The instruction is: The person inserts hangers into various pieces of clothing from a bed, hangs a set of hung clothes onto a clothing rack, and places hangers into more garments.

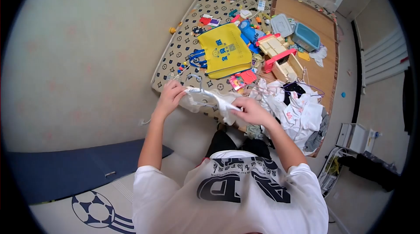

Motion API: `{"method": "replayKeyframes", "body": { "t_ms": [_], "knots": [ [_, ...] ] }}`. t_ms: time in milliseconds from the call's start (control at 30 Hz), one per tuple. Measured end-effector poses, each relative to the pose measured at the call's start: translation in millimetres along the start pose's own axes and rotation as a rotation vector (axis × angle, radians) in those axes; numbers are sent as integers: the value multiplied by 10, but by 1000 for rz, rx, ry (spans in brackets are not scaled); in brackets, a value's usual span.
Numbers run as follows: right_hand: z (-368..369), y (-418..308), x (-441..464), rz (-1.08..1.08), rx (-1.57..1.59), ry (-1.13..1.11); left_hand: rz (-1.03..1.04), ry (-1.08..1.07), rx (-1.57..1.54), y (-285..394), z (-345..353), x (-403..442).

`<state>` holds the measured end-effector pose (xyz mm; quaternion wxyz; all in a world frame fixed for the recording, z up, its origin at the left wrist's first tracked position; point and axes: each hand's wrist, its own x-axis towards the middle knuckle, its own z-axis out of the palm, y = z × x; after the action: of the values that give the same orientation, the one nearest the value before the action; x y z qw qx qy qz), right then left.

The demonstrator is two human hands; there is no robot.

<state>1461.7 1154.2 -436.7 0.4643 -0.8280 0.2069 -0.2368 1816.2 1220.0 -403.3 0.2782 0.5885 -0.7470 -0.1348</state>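
Note:
A thin white garment (212, 100) is stretched between my two hands, over the near edge of the bed. My left hand (172, 95) pinches its left end, and my right hand (250, 110) grips the other end. A hanger (199, 79) shows its hook above the garment; its lower part is mostly hidden by the cloth. Just right of my right hand lies a heap of white clothes (297, 109) with some dark pieces. A yellow bag (225, 51) with blue handles lies flat beyond my hands.
On the patterned mattress (175, 54) are a toy house (280, 52), a blue bin (306, 37), a grey lid (281, 25) and many small toys. A brown mat (326, 70) covers the right side. A wall stands left; a dark blue panel (74, 168) lies lower left.

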Motion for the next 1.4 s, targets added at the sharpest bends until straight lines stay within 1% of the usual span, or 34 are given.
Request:
{"method": "replayKeyframes", "body": {
  "t_ms": [100, 133, 233, 267, 300, 367, 400, 467, 500, 533, 567, 633, 667, 700, 767, 867, 967, 1000, 1100, 1133, 1200, 1233, 1300, 1333, 1367, 1400],
  "knots": [
    [235, -92, 426, 175, 256, -207, -81, -59, -37, -331, -319, -25],
    [327, -22, 563, 223, 276, -253, -110, -74, -43, -469, -406, -16],
    [565, 299, 1042, 221, 324, -232, -142, -98, -51, -1000, -451, 160],
    [662, 482, 1171, 189, 281, -145, -142, -108, -55, -1197, -407, 237],
    [771, 711, 1283, 214, 234, -84, -147, -117, -59, -1434, -312, 329],
    [927, 1149, 1459, 275, 133, 41, -150, -141, -76, -1965, 45, 547],
    [869, 1233, 1576, 290, -128, 109, -137, -153, -40, -2205, 257, 657],
    [975, 1701, 1755, 556, -240, 104, -106, -176, 34, -2671, 719, 900],
    [1038, 1932, 1818, 686, -295, 93, -122, -211, 77, -2867, 967, 1000],
    [1073, 2143, 1907, 852, -295, 47, -137, -245, 121, -3069, 1231, 1117],
    [1144, 2420, 1957, 891, -303, 88, -152, -282, 168, -3263, 1494, 1220],
    [1377, 3036, 1977, 966, -316, 162, -211, -350, 162, -3767, 2126, 1343],
    [1412, 3257, 2012, 1007, -274, 181, -239, -384, 160, -3958, 2409, 1397],
    [1466, 3506, 2034, 1010, -269, 238, -322, -383, 130, -4044, 2613, 1480],
    [1597, 3970, 2010, 1023, -263, 353, -489, -388, 73, -4087, 2905, 1656],
    [1607, 4425, 1993, 1051, -162, 385, -546, -427, 81, -4204, 3287, 1880],
    [1618, 4607, 1930, 956, 46, 506, -487, -341, -18, -4443, 3662, 1820],
    [1667, 4702, 1850, 928, 58, 490, -499, -381, -97, -4451, 3702, 1816],
    [1575, 4416, 1668, 875, 59, 511, -423, -304, -159, -4453, 3895, 1592],
    [1566, 4309, 1539, 821, -41, 504, -498, -338, -241, -4315, 3865, 1552],
    [1433, 3955, 1257, 828, -72, 553, -477, -290, -293, -4031, 3911, 1348],
    [1382, 3762, 1102, 829, -83, 578, -499, -315, -356, -3760, 3866, 1294],
    [1376, 3487, 627, 879, -160, 633, -533, -394, -452, -3084, 3811, 1195],
    [1285, 3280, 452, 956, -172, 630, -545, -450, -486, -2760, 3811, 1135],
    [1199, 3091, 259, 1032, -182, 627, -507, -485, -523, -2537, 3945, 981],
    [1190, 2986, -1, 1037, -292, 641, -468, -517, -558, -2336, 4107, 839]
  ]
}}
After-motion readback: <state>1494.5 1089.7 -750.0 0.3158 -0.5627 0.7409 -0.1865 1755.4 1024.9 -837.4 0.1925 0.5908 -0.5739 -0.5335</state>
